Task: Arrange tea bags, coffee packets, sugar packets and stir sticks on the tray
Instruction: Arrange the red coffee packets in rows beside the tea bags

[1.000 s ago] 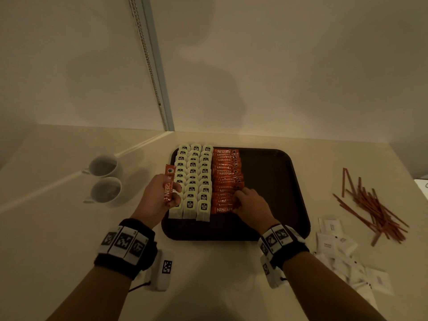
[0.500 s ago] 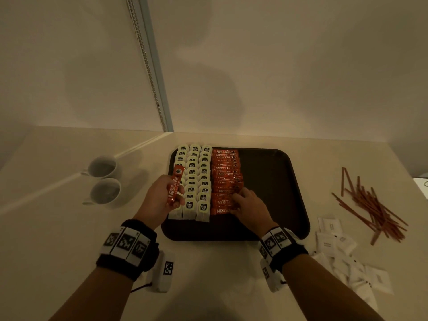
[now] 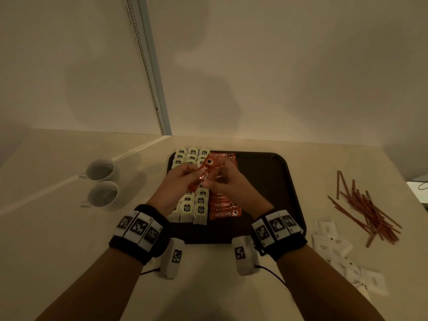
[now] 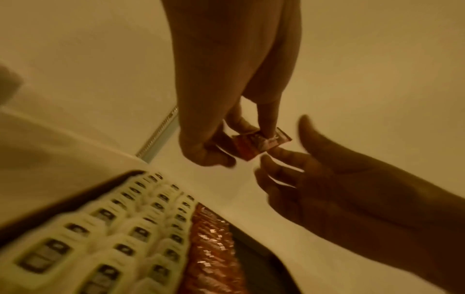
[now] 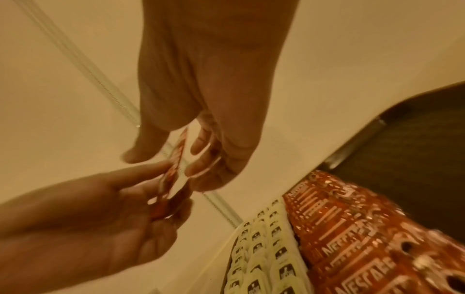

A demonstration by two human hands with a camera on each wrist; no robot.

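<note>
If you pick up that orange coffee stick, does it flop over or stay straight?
Probably mostly straight: the coffee packet sticks out past the left hand without drooping. It looks light, since fingertips alone hold it. Its shiny wrapper may be a bit slippery, which may be why the right hand reaches in to help.

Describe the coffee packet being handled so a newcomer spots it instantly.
Find the dark tray on the counter. Above its tea bags, the left hand grips one orange coffee packet. Unlike the flat row of coffee packets, it is lifted and slanted.
</note>
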